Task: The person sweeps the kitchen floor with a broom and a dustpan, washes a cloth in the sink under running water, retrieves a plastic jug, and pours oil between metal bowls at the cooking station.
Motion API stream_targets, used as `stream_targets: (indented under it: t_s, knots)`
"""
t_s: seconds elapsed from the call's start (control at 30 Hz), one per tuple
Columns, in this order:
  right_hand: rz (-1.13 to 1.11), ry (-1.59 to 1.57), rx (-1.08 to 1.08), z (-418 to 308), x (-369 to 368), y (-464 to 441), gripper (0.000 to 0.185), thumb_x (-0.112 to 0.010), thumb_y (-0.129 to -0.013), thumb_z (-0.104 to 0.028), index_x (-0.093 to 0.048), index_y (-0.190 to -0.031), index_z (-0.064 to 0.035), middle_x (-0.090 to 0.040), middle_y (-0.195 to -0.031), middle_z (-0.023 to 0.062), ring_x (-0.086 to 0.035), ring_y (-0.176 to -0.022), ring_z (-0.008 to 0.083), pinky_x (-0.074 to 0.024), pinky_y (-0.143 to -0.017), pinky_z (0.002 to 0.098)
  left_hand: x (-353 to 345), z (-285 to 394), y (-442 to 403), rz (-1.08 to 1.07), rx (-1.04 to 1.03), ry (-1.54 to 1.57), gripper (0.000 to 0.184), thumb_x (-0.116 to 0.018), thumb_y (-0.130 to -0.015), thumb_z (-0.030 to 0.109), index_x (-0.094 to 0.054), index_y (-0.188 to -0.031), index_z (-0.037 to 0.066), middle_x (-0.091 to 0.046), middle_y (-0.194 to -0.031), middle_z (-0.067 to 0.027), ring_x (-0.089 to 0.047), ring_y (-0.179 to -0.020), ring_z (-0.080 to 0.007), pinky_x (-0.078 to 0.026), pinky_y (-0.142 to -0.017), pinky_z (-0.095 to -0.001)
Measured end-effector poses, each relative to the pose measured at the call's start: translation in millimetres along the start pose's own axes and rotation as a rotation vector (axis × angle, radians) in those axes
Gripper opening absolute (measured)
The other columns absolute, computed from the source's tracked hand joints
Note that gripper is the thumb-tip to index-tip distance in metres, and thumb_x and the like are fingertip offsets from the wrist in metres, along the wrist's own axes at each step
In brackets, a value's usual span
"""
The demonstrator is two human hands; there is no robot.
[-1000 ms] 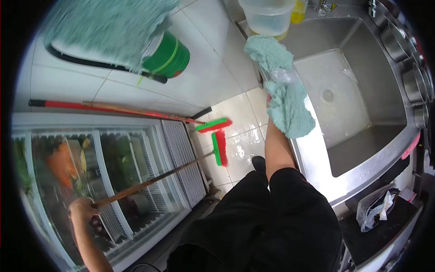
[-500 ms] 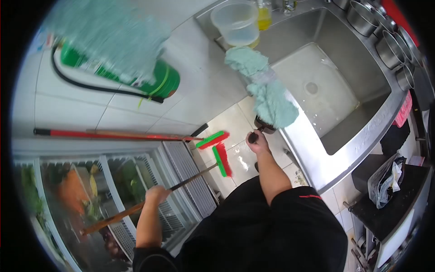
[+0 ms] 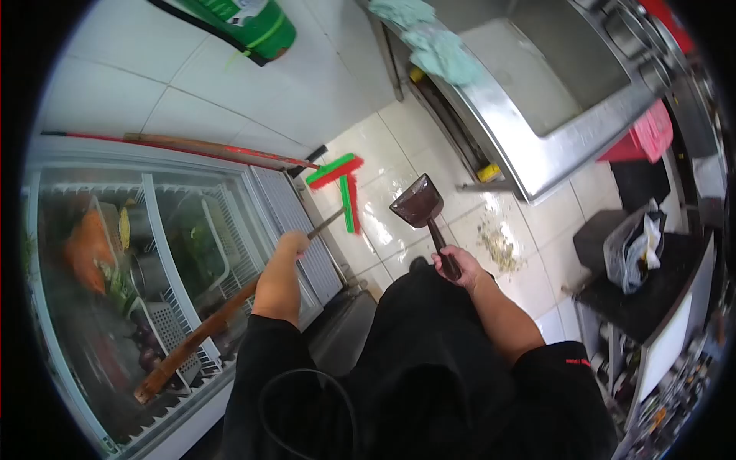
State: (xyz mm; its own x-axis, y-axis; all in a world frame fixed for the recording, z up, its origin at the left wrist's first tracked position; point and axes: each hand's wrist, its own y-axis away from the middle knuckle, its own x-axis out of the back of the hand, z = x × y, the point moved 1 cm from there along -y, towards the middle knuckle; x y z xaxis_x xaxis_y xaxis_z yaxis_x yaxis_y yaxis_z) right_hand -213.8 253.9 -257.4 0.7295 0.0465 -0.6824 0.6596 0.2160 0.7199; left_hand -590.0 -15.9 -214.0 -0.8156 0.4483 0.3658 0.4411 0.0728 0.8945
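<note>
The left hand (image 3: 294, 245) wraps a broom (image 3: 230, 308) partway along, probably light and stiff, at the freezer (image 3: 284, 199) edge. The right hand (image 3: 460, 267) holds a dustpan (image 3: 418, 202) by its handle (image 3: 438, 236), the surest place; likely rigid, slick, it sits above the floor (image 3: 437, 162).

The floor of glossy, pale square tiles (image 3: 429, 157) has bright reflections on its surface. On it there is a loose patch of small brownish and yellowish scraps (image 3: 500, 247). Nearer to the wall, a green broom head with red bristles (image 3: 349, 201) seems to rest on the tiles, just beside another green-and-red broom head (image 3: 335, 170). The stainless-steel sink rim (image 3: 502, 115) carries a mint-green fluffy cloth (image 3: 441, 54), draped over its edge, and round metal pots (image 3: 629, 34) at the far side.
</note>
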Motion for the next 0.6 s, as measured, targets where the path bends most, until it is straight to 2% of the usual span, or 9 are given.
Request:
stream_targets:
  t_s: [0.03, 0.13, 0.23, 0.3, 0.33, 0.47, 0.5, 0.6]
  knots:
    - [0.018, -0.012, 0.004, 7, 15, 12, 0.017, -0.053, -0.087, -0.012, -0.048, -0.091, 0.0036, -0.057, -0.075, 0.0123, -0.060, -0.061, 0.0226, -0.0553, -0.057, 0.0333, 0, 5, 16, 0.031, -0.021, -0.117, 0.027, -0.048, -0.086, 0.013, -0.069, -0.100, 0.002, -0.068, -0.092, -0.0168, -0.070, -0.076, -0.0276, -0.055, -0.066, -0.0424]
    - [0.153, 0.037, 0.046, 20, 55, 54, 0.015, -0.053, -0.087, -0.014, -0.049, -0.091, 0.0000, -0.058, -0.075, 0.0113, -0.059, -0.061, 0.0208, -0.0543, -0.057, 0.0318, -8, 32, 88, 0.358, -0.021, -0.158, 0.027, -0.051, -0.086, 0.016, -0.070, -0.102, 0.004, -0.068, -0.103, -0.0170, -0.067, -0.097, -0.0284, -0.054, -0.079, -0.0412]
    - [0.212, -0.024, 0.019, 33, 106, 105, 0.015, -0.054, -0.087, -0.015, -0.049, -0.092, -0.0022, -0.059, -0.076, 0.0107, -0.058, -0.060, 0.0201, -0.0535, -0.055, 0.0323, -22, 69, 129, 0.316, -0.046, -0.286, 0.030, -0.050, -0.088, 0.020, -0.069, -0.107, 0.005, -0.065, -0.113, -0.0171, -0.062, -0.109, -0.0297, -0.050, -0.089, -0.0404]
    - [0.183, -0.099, 0.002, 44, 151, 135, 0.015, -0.055, -0.087, -0.015, -0.049, -0.094, -0.0034, -0.059, -0.076, 0.0104, -0.058, -0.060, 0.0197, -0.0527, -0.053, 0.0326, -41, 94, 147, 0.363, -0.087, -0.297, 0.031, -0.048, -0.089, 0.020, -0.068, -0.108, 0.005, -0.064, -0.115, -0.0171, -0.061, -0.109, -0.0311, -0.050, -0.089, -0.0415]
    - [0.200, -0.075, 0.115, 52, 173, 152, 0.018, -0.054, -0.087, -0.017, -0.046, -0.096, -0.0031, -0.056, -0.074, 0.0111, -0.056, -0.059, 0.0209, -0.0512, -0.051, 0.0326, -50, 107, 152, 0.391, -0.102, -0.297, 0.031, -0.047, -0.090, 0.021, -0.068, -0.108, 0.006, -0.064, -0.116, -0.0171, -0.061, -0.109, -0.0318, -0.050, -0.089, -0.0420]
    - [0.375, -0.159, 0.069, 61, 241, 210, 0.024, -0.048, -0.089, -0.022, -0.046, -0.085, 0.0014, -0.052, -0.069, 0.0104, -0.054, -0.056, 0.0199, -0.0519, -0.050, 0.0303, -97, 175, 172, 0.465, -0.160, -0.361, 0.032, -0.047, -0.091, 0.024, -0.064, -0.112, 0.007, -0.064, -0.115, -0.0172, -0.061, -0.108, -0.0339, -0.050, -0.088, -0.0440]
    - [0.329, -0.260, 0.033, 63, 272, 218, 0.022, -0.051, -0.089, -0.020, -0.041, -0.098, -0.0023, -0.052, -0.073, 0.0130, -0.052, -0.057, 0.0228, -0.0499, -0.049, 0.0323, -109, 198, 185, 0.470, -0.175, -0.381, 0.032, -0.047, -0.091, 0.026, -0.063, -0.112, 0.008, -0.064, -0.115, -0.0172, -0.061, -0.108, -0.0340, -0.050, -0.088, -0.0444]
    - [0.323, -0.275, 0.122, 71, 322, 260, 0.020, -0.050, -0.088, -0.019, -0.041, -0.096, -0.0026, -0.051, -0.073, 0.0119, -0.052, -0.057, 0.0216, -0.0501, -0.049, 0.0323, -146, 254, 202, 0.464, -0.194, -0.449, 0.033, -0.048, -0.092, 0.029, -0.060, -0.115, 0.009, -0.064, -0.114, -0.0173, -0.061, -0.108, -0.0343, -0.049, -0.088, -0.0450]
